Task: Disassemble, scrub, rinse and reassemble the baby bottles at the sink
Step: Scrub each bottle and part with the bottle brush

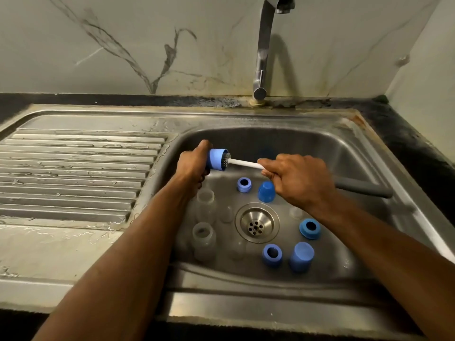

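Note:
My left hand (194, 163) grips a blue bottle cap (217, 159) on its side above the sink basin (344, 153). My right hand (295, 179) holds a bottle brush by its white stem (243, 163); the bristles sit inside the cap, and the grey handle end (362, 188) sticks out to the right. On the basin floor lie two clear bottles (205, 203) (203, 238), blue screw rings (244, 184) (310, 228) (272, 254), and blue caps (266, 191) (301, 255). Faint clear teats (296, 212) lie near the drain.
The drain strainer (256, 223) sits mid-basin. The tap (264, 48) rises behind the basin with no water running. A wet ribbed draining board (73, 168) lies to the left. Dark countertop (418, 148) borders the sink on the right.

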